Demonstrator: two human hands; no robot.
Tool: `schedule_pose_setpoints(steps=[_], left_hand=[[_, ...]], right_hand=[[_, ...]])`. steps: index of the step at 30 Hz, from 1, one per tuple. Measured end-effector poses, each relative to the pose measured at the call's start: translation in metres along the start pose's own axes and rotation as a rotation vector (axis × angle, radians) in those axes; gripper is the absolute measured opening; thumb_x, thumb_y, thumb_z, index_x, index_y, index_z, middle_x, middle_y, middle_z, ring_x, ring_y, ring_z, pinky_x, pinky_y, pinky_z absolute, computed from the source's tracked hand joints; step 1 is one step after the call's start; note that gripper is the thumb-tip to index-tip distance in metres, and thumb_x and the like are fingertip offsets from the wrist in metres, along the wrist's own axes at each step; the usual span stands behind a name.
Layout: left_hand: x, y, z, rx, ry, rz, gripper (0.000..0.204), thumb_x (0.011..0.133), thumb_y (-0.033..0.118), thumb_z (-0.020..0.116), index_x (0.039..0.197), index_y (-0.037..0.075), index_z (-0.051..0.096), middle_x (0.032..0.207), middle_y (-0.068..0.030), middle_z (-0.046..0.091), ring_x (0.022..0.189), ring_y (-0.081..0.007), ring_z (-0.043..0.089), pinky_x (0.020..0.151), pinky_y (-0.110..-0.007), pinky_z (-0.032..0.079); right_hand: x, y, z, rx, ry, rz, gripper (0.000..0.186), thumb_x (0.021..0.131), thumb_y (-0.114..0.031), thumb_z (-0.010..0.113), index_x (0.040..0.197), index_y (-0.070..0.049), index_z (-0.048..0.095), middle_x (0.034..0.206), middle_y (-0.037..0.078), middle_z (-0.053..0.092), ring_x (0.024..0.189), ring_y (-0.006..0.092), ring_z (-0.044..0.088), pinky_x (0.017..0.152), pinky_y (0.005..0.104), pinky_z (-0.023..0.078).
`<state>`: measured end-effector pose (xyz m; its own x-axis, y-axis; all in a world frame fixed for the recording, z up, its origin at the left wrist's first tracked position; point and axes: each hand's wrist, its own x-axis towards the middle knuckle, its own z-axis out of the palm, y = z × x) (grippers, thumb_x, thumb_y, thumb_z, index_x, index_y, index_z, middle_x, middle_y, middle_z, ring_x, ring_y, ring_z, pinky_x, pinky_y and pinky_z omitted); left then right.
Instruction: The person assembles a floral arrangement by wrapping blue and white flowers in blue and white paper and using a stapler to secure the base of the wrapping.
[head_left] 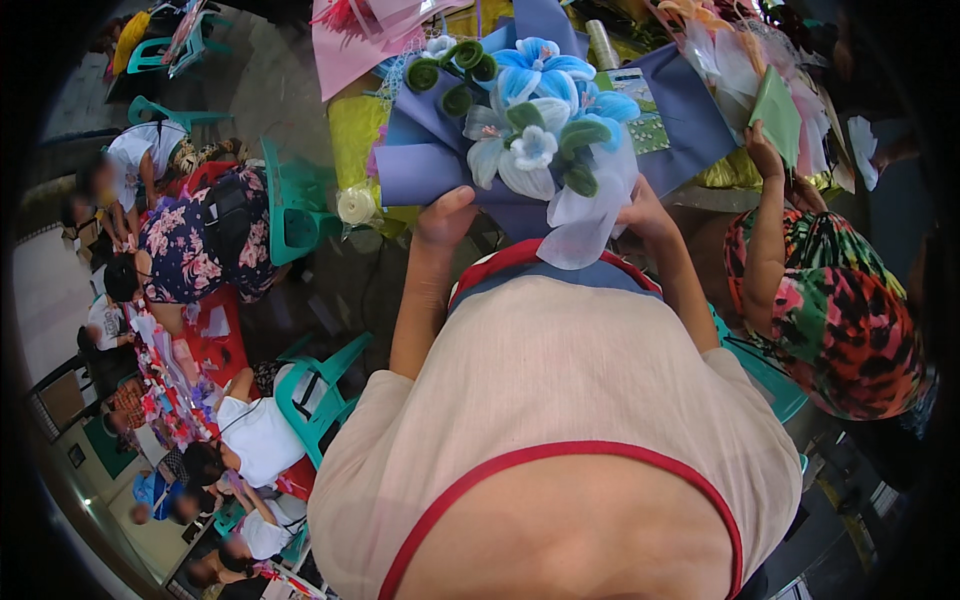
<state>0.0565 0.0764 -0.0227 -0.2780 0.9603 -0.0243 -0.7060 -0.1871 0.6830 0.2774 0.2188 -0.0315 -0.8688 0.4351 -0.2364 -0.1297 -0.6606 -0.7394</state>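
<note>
In front of me lies a bouquet of fuzzy blue and white lily-shaped flowers point(540, 75) with green leaves and dark green curled stems point(455, 80). Slate-blue wrapping paper point(425, 175) spreads around it. My left hand point(447, 215) grips the paper's near left edge, thumb on top and fingers mostly hidden beneath. On the near right, my right hand point(645, 210) closes on the bouquet beside a sheer white ribbon point(590, 215) that hangs toward me; most of its fingers are hidden.
A cream roll point(357, 205) and yellow wrap point(355, 140) lie at the left, below pink paper point(350, 45). A card of small beads or stickers point(637, 110) sits at the right. There a co-worker holds a green sheet point(775, 118). Green chairs point(290, 205) and other people are at left.
</note>
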Motion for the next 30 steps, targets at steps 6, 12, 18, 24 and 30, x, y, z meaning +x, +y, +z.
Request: schedule_pose_setpoints(steps=[6,12,18,24,30], left_hand=[[-0.001,-0.008,-0.011,0.012,-0.156,0.127,0.064,0.07,0.028,0.06,0.124,0.007,0.032,0.124,-0.0094,0.038,0.118,-0.0269,0.033,0.1,-0.042,0.023],[0.012,-0.022,-0.004,-0.405,-0.209,0.169,0.057,0.081,0.049,0.036,0.122,0.01,0.033,0.127,-0.0069,0.035,0.12,-0.0234,0.03,0.1,-0.041,0.02],[0.01,-0.042,0.001,-0.296,0.313,0.0,0.057,0.085,0.047,0.029,0.128,0.009,0.028,0.13,-0.0078,0.033,0.12,-0.023,0.031,0.1,-0.04,0.023],[0.009,-0.058,-0.004,0.538,0.198,0.039,0.05,0.086,0.039,0.036,0.125,0.009,0.032,0.126,-0.0069,0.038,0.116,-0.0217,0.037,0.095,-0.037,0.032],[0.003,-0.069,0.013,0.067,0.277,0.032,0.035,0.087,0.021,0.041,0.12,0.011,0.037,0.12,-0.0057,0.042,0.111,-0.0207,0.041,0.092,-0.038,0.035]], right_hand=[[0.003,0.005,-0.005,0.056,-0.045,-0.011,0.06,0.054,-0.001,0.071,0.108,0.005,0.046,0.099,0.012,0.057,0.092,0.021,0.056,0.082,0.0335,0.044],[0.006,0.01,-0.007,0.147,-0.041,-0.096,0.063,0.053,-0.001,0.07,0.11,0.002,0.044,0.1,0.011,0.056,0.091,0.0218,0.057,0.083,0.0339,0.044],[-0.001,0.014,-0.013,0.111,0.047,0.03,0.068,0.051,-0.002,0.071,0.112,0.0,0.043,0.101,0.011,0.056,0.091,0.0207,0.057,0.081,0.0334,0.045],[-0.002,0.024,-0.017,0.185,0.01,0.022,0.072,0.05,-0.012,0.074,0.114,0.0,0.042,0.101,0.009,0.056,0.091,0.0193,0.057,0.08,0.0318,0.045],[0.01,0.042,-0.031,0.035,-0.007,0.035,0.077,0.05,-0.024,0.077,0.115,-0.001,0.042,0.102,0.008,0.055,0.09,0.0159,0.056,0.08,0.0296,0.045]])
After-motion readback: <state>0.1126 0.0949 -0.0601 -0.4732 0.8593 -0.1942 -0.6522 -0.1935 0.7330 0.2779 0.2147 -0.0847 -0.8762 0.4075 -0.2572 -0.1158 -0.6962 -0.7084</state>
